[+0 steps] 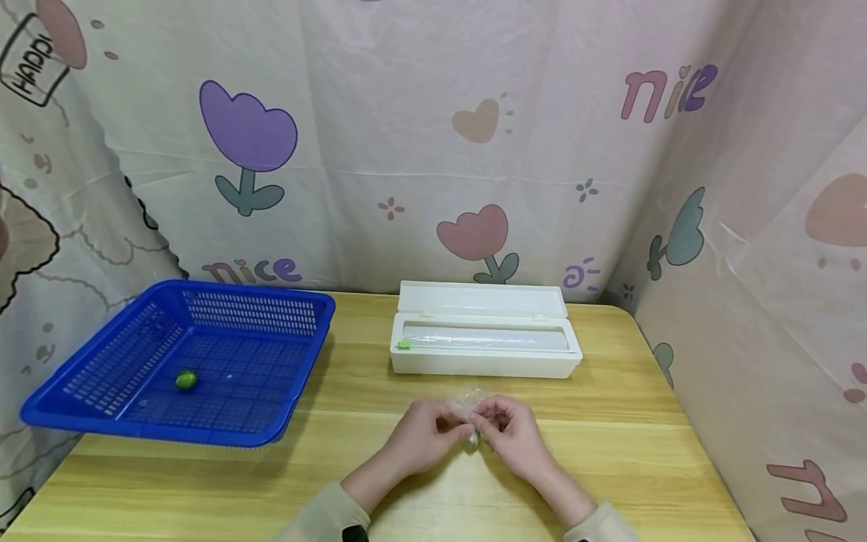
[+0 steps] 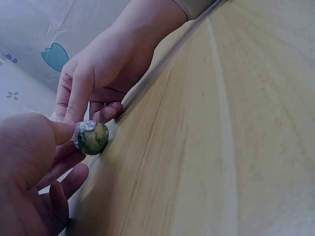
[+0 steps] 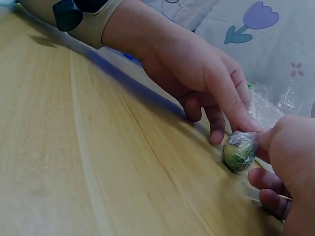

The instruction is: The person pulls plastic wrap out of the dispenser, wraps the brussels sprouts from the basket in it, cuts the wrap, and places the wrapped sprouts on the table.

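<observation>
Close to the front middle of the table, a small green Brussels sprout (image 1: 472, 442) is wrapped in clear plastic wrap (image 1: 467, 400). My left hand (image 1: 425, 436) pinches the gathered wrap between thumb and fingers, just above the sprout. From the other side my right hand (image 1: 516, 438) pinches the same gathered neck, thumb close to the left thumb. In the right wrist view the loose wrap (image 3: 266, 109) stands crumpled behind the fingertips. The film lies tight and shiny over the sprout's top (image 2: 93, 138) in the left wrist view. Fingers partly hide the twisted part.
A blue plastic basket (image 1: 271, 430) stands at the left with one green sprout (image 1: 186, 379) inside. Behind the hands is a white wrap dispenser box (image 1: 484, 365), lid raised, with a film roll and a green slider (image 1: 403, 344). Printed curtains border the wooden table (image 1: 609, 467).
</observation>
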{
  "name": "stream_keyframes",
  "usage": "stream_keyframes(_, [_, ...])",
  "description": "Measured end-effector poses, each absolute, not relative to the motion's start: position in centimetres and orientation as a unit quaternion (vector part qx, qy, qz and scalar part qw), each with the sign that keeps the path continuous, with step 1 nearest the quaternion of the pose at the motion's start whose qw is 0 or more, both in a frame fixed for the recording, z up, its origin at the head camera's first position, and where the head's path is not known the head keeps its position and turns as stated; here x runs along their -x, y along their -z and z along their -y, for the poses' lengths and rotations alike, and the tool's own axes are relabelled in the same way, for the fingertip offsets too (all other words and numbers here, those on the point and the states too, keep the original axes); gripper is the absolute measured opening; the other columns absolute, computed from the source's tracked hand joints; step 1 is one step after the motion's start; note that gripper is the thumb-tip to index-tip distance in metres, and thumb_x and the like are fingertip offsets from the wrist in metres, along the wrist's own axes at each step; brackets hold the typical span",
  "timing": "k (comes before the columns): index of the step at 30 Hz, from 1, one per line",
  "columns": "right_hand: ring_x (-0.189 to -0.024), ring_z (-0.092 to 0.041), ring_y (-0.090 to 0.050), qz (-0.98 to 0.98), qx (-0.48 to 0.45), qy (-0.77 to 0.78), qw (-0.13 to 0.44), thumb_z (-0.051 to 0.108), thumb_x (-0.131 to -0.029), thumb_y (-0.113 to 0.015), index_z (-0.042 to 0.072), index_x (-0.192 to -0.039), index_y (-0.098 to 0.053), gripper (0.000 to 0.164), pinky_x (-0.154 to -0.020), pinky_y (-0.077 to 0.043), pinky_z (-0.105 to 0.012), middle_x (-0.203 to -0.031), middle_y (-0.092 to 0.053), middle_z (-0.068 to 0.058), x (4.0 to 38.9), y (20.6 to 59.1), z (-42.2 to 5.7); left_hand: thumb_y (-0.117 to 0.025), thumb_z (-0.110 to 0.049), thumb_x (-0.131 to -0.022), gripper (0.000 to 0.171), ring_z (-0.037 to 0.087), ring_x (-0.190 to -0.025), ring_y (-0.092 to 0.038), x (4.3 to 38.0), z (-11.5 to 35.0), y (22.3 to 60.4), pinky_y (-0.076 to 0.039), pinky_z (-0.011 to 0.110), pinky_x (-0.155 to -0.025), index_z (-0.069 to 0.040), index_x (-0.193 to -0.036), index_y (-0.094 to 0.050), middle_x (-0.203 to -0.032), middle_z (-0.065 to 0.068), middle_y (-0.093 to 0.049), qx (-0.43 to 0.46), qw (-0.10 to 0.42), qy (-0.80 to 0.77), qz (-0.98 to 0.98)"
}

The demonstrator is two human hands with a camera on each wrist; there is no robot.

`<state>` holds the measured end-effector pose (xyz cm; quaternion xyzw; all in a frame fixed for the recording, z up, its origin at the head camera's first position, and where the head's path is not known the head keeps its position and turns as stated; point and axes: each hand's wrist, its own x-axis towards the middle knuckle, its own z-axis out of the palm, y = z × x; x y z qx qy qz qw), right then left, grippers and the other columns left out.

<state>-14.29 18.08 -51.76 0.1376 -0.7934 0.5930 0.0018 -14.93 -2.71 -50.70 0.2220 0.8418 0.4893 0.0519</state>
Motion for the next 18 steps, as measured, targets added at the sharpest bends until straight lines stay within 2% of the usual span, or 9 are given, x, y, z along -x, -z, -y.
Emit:
stream_keyframes(5, [-0.057, -0.009, -0.055, 0.83, -0.153, -0.536, -0.011, 0.013, -0.097, -0.079, 0.012, -0.098, -0.075, 0.004, -0.048, -0.047, -0.024, -0.084, -0.067, -0.001, 14.1, 51.3, -18.4, -0.085, -0.027, -0.092, 0.008, 0.002, -0.079, -0.066, 14.7, 2.8, 50.7, -0.056, 0.027, -0.075, -0.023, -0.099, -0.085, -0.088, -0.018, -0.073, -0.213, 0.047, -0.489, -0.844])
stream_keyframes(10, [-0.059, -0.006, -0.051, 0.862, -0.191, -0.468, -0.042, 0.018, -0.102, -0.073, 0.017, -0.096, -0.076, 0.006, -0.051, -0.045, -0.024, -0.076, -0.059, 0.003, 13.9, 50.6, -19.0, -0.089, -0.022, -0.086, 0.008, 0.002, -0.077, -0.068, 14.4, 2.9, 50.6, -0.056, 0.028, -0.074, -0.027, -0.092, -0.086, -0.087, -0.017, -0.075, -0.206, 0.024, -0.486, -0.849])
stream_keyframes(14, [-0.065, -0.012, -0.059, 0.847, -0.186, -0.494, -0.059, 0.013, -0.102, -0.071, 0.013, -0.103, -0.077, 0.006, -0.057, -0.053, -0.027, -0.081, -0.067, 0.002, 13.6, 50.1, -18.8, -0.089, -0.015, -0.085, 0.016, 0.004, -0.087, -0.072, 14.4, 2.8, 50.7, -0.059, 0.028, -0.082, -0.028, -0.093, -0.086, -0.097, -0.014, -0.078, -0.211, -0.02, -0.48, -0.851])
stream_keyframes(16, [-0.076, -0.016, -0.066, 0.833, -0.18, -0.521, -0.051, 0.011, -0.101, -0.072, 0.011, -0.106, -0.077, 0.008, -0.067, -0.059, -0.029, -0.091, -0.073, 0.001, 13.6, 50.0, -18.6, -0.089, -0.011, -0.084, 0.02, 0.004, -0.09, -0.072, 14.5, 2.6, 50.9, -0.059, 0.028, -0.084, -0.029, -0.093, -0.086, -0.101, -0.013, -0.078, -0.211, -0.038, -0.474, -0.854])
stream_keyframes(18, [-0.08, -0.02, -0.068, 0.825, -0.176, -0.536, -0.036, 0.006, -0.099, -0.073, 0.01, -0.107, -0.078, 0.01, -0.071, -0.06, -0.031, -0.095, -0.075, 0.001, 13.6, 50.2, -18.4, -0.09, -0.012, -0.084, 0.018, 0.003, -0.083, -0.071, 14.5, 2.5, 51.0, -0.058, 0.027, -0.077, -0.027, -0.092, -0.086, -0.096, -0.013, -0.078, -0.205, -0.044, -0.472, -0.856])
